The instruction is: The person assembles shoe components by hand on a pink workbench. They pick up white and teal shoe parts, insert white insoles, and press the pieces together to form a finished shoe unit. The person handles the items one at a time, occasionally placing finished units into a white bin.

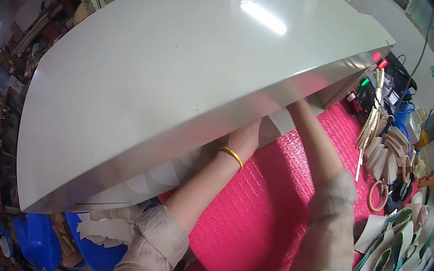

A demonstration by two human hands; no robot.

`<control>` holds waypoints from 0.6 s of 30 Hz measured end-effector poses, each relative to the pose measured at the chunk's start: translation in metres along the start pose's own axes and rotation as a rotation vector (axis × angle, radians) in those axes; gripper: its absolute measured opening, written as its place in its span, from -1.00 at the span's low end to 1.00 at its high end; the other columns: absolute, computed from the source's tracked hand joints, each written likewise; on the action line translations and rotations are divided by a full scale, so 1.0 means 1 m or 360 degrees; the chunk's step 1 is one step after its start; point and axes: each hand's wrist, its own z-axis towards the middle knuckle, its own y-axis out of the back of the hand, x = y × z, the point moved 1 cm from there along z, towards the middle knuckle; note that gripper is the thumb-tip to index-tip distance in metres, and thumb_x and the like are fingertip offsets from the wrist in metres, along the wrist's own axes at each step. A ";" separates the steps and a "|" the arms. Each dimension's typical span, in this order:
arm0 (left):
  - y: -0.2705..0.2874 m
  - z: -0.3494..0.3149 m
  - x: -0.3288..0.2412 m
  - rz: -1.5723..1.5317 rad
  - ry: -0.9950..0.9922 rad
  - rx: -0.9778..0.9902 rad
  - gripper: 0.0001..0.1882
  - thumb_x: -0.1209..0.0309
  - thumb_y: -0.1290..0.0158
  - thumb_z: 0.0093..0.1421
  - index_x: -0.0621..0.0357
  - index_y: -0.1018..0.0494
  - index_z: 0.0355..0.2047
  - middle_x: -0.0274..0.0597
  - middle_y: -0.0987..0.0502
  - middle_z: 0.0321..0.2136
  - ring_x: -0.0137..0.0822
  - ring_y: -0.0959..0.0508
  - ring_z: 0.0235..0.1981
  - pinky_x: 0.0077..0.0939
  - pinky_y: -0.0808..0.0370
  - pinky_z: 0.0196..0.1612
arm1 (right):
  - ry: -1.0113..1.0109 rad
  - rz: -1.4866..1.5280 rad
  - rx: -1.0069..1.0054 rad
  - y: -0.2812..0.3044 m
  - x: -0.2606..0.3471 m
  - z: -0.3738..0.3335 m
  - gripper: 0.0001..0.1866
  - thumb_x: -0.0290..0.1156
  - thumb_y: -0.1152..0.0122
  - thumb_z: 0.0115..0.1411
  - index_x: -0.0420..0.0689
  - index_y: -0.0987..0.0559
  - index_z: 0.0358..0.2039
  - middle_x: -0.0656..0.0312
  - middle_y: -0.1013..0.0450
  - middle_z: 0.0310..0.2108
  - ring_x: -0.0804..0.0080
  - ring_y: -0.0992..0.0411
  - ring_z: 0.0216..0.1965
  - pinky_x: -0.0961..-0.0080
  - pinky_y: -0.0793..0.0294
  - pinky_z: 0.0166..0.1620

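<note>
A large pale grey metal head of a machine slants across the upper view, its rounded top catching a light's reflection. Both my arms reach in beneath its near edge. My left hand, a gold bangle at its wrist, shows only its back; the fingers are hidden under the metal. Of my right hand just the wrist end shows before the edge covers it. Beside my left wrist, several pale flat pieces lie under the head. A pink textured sheet spreads below both forearms.
Blue plastic bins with light cut pieces stand at the lower left. On the right hang gold strips and a tan ring. White and green curved strips are heaped at the lower right. A red light glows on the machine's corner.
</note>
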 end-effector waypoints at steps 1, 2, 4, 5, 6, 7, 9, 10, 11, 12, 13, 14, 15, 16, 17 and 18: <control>0.005 -0.002 -0.002 0.0041 0.0060 0.0073 -0.91 0.57 0.06 -0.09 0.25 -0.38 -0.50 -0.02 -0.42 -0.43 -0.04 -0.39 -0.27 -0.23 -0.33 -0.13 | -0.0022 0.0100 0.0011 0.018 0.009 -0.016 -0.86 -0.54 -0.10 0.07 -0.37 -0.46 -0.38 0.10 -0.47 -0.51 0.43 -0.49 -0.55 0.55 -0.46 -0.57; 0.004 -0.004 0.000 0.0034 0.0105 0.0118 -0.91 0.58 0.06 -0.10 0.26 -0.38 -0.50 -0.02 -0.41 -0.43 -0.03 -0.38 -0.26 -0.23 -0.33 -0.13 | -0.0211 0.0125 0.0073 0.038 0.018 -0.039 -0.85 -0.54 -0.09 0.07 -0.37 -0.47 -0.38 0.10 -0.47 -0.51 0.43 -0.48 -0.55 0.55 -0.46 -0.57; -0.004 -0.002 0.005 0.0003 0.0178 0.0208 -0.91 0.58 0.05 -0.11 0.28 -0.37 -0.51 -0.01 -0.40 -0.42 0.00 -0.36 -0.24 -0.23 -0.33 -0.13 | -0.0921 -0.0110 0.0210 0.095 0.021 -0.067 -0.76 -0.42 -0.06 0.15 -0.37 -0.44 -0.29 0.07 -0.46 -0.53 0.42 -0.48 -0.58 0.51 -0.47 -0.57; -0.009 0.002 0.002 -0.0008 0.0196 0.0242 -0.91 0.59 0.04 -0.12 0.29 -0.37 -0.52 0.01 -0.39 -0.40 0.02 -0.34 -0.22 -0.22 -0.33 -0.12 | -0.1106 -0.0050 0.0020 0.123 0.021 -0.079 -0.72 -0.33 0.00 0.19 -0.34 -0.41 -0.26 0.09 -0.43 -0.58 0.37 -0.47 -0.58 0.49 -0.48 -0.56; -0.006 0.004 -0.002 -0.0052 0.0208 0.0232 -0.91 0.60 0.04 -0.12 0.29 -0.37 -0.52 0.01 -0.39 -0.40 0.01 -0.33 -0.21 -0.22 -0.33 -0.13 | -0.1275 0.0031 -0.0162 0.145 0.017 -0.090 -0.68 -0.25 0.06 0.23 -0.31 -0.37 -0.24 0.11 -0.40 -0.63 0.33 -0.47 -0.59 0.48 -0.49 -0.55; -0.007 0.006 -0.004 -0.0039 0.0183 0.0206 -0.91 0.60 0.04 -0.12 0.30 -0.37 -0.52 0.01 -0.38 -0.39 0.01 -0.33 -0.20 -0.22 -0.34 -0.13 | -0.1375 0.0217 -0.0291 0.173 0.002 -0.094 -0.57 -0.11 0.09 0.23 -0.29 -0.30 -0.17 0.09 -0.38 -0.62 0.25 -0.46 -0.60 0.44 -0.50 -0.53; -0.006 0.007 -0.009 0.0006 0.0172 0.0178 -0.91 0.61 0.06 -0.11 0.31 -0.37 -0.52 0.01 -0.38 -0.38 0.01 -0.33 -0.20 -0.23 -0.34 -0.13 | -0.1322 0.0285 -0.0705 0.186 -0.011 -0.092 -0.45 0.06 0.17 0.20 -0.28 -0.27 -0.18 0.11 -0.33 -0.63 0.24 -0.43 -0.65 0.41 -0.48 -0.57; -0.004 0.008 -0.011 0.0033 0.0183 0.0178 -0.92 0.62 0.07 -0.10 0.31 -0.37 -0.51 0.01 -0.37 -0.38 0.00 -0.33 -0.20 -0.23 -0.34 -0.13 | -0.1337 0.0241 -0.0791 0.186 -0.013 -0.085 -0.37 0.12 0.18 0.18 -0.28 -0.21 -0.11 0.12 -0.33 -0.60 0.24 -0.42 -0.66 0.39 -0.50 -0.53; -0.001 0.007 -0.012 0.0064 0.0197 0.0177 -0.92 0.63 0.08 -0.09 0.32 -0.37 -0.51 0.01 -0.37 -0.37 0.00 -0.33 -0.19 -0.24 -0.35 -0.13 | -0.1338 0.0298 -0.0823 0.188 -0.025 -0.078 -0.37 0.14 0.19 0.18 -0.27 -0.23 -0.13 0.12 -0.33 -0.61 0.25 -0.41 -0.66 0.41 -0.48 -0.54; 0.000 0.006 -0.016 0.0047 0.0254 0.0200 -0.91 0.63 0.09 -0.07 0.32 -0.37 -0.50 0.01 -0.37 -0.37 -0.01 -0.33 -0.19 -0.24 -0.35 -0.13 | -0.1343 0.0357 -0.0855 0.190 -0.041 -0.074 -0.36 0.16 0.20 0.17 -0.27 -0.24 -0.15 0.13 -0.33 -0.62 0.27 -0.41 -0.67 0.42 -0.47 -0.56; 0.000 0.007 -0.024 0.0030 0.0312 0.0221 -0.91 0.63 0.11 -0.06 0.32 -0.37 -0.49 0.00 -0.37 -0.36 -0.02 -0.33 -0.19 -0.24 -0.35 -0.13 | -0.1346 0.0415 -0.0886 0.194 -0.056 -0.073 -0.35 0.17 0.22 0.17 -0.27 -0.25 -0.17 0.14 -0.33 -0.62 0.29 -0.41 -0.67 0.43 -0.45 -0.57; 0.003 0.005 -0.023 0.0043 0.0396 0.0243 -0.90 0.63 0.12 -0.05 0.32 -0.37 -0.48 0.00 -0.37 -0.36 -0.03 -0.34 -0.18 -0.24 -0.35 -0.13 | -0.1322 0.0427 -0.0923 0.187 -0.067 -0.072 -0.38 0.16 0.22 0.18 -0.26 -0.28 -0.23 0.14 -0.34 -0.63 0.31 -0.40 -0.70 0.46 -0.40 -0.63; 0.006 0.005 -0.026 0.0058 0.0398 0.0259 -0.90 0.62 0.12 -0.04 0.31 -0.38 -0.48 -0.01 -0.37 -0.36 -0.04 -0.34 -0.18 -0.24 -0.35 -0.13 | -0.1292 0.0423 -0.0972 0.187 -0.075 -0.070 -0.41 0.15 0.22 0.18 -0.24 -0.31 -0.28 0.14 -0.35 -0.64 0.32 -0.39 -0.72 0.48 -0.35 -0.69; 0.010 0.007 -0.028 0.0071 0.0400 0.0275 -0.89 0.62 0.13 -0.03 0.30 -0.38 -0.47 -0.02 -0.37 -0.36 -0.06 -0.35 -0.19 -0.23 -0.35 -0.13 | -0.1260 0.0416 -0.1023 0.190 -0.081 -0.069 -0.43 0.14 0.23 0.19 -0.23 -0.33 -0.34 0.15 -0.36 -0.65 0.34 -0.38 -0.75 0.50 -0.30 -0.75; 0.008 0.009 -0.033 0.0054 0.0391 0.0294 -0.89 0.61 0.13 -0.03 0.29 -0.38 -0.47 -0.03 -0.38 -0.36 -0.07 -0.36 -0.19 -0.23 -0.35 -0.13 | -0.1173 0.0548 -0.1003 0.207 -0.102 -0.075 -0.42 0.16 0.23 0.18 -0.21 -0.36 -0.41 0.17 -0.36 -0.68 0.38 -0.36 -0.77 0.53 -0.21 -0.77; 0.010 0.007 -0.030 0.0131 0.0366 0.0289 -0.89 0.60 0.12 -0.02 0.28 -0.39 -0.46 -0.04 -0.38 -0.36 -0.08 -0.37 -0.20 -0.22 -0.34 -0.12 | -0.1283 0.0414 -0.1047 0.198 -0.084 -0.075 -0.39 0.20 0.26 0.17 -0.18 -0.37 -0.47 0.20 -0.35 -0.71 0.42 -0.32 -0.80 0.54 -0.19 -0.77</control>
